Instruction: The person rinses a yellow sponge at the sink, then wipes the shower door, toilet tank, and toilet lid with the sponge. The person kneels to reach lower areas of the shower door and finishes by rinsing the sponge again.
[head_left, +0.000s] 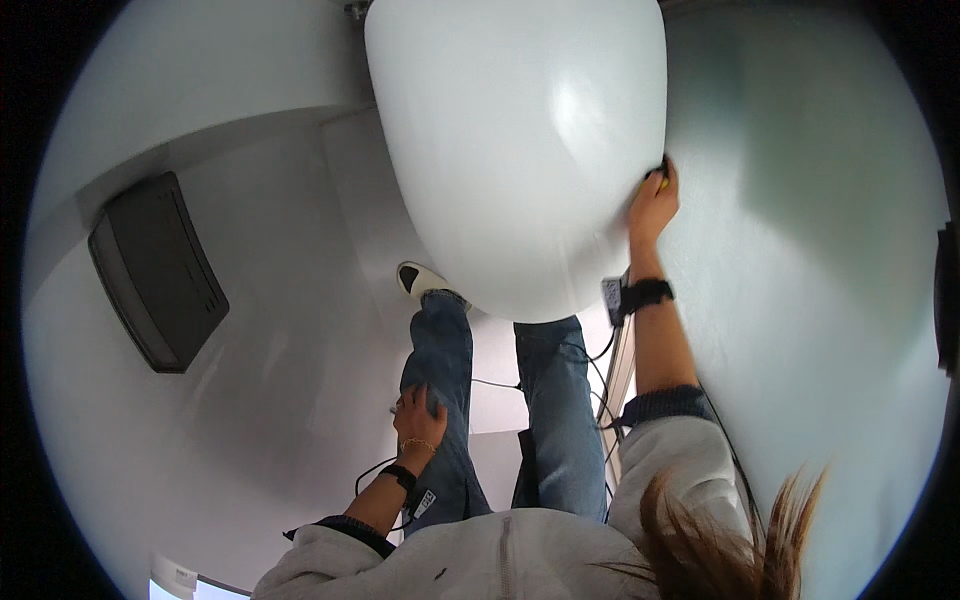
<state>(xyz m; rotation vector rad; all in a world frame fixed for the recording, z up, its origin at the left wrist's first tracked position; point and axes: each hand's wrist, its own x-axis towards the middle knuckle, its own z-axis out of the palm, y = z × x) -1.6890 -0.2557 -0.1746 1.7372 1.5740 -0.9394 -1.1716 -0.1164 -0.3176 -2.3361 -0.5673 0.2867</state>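
A large, smooth white rounded panel or lid (517, 150) fills the upper middle, above my legs; I cannot tell exactly what it is. My right hand (654, 202) is at its right edge, with the fingers closed around a small black and yellow object (663, 177), mostly hidden by the fingers. My left hand (420, 416) rests low on the left, over the leg of my blue jeans (442, 345). A small bit of something shows beside its fingers, too little to name. Both wrists wear black straps with small devices and cables.
A dark grey box-like unit (161, 274) is on the pale surface at the left. A pale wall or panel (810, 225) runs along the right side. Thin black cables (600, 375) hang by my right leg. A light-coloured slipper (420, 279) shows on my foot beside the white panel.
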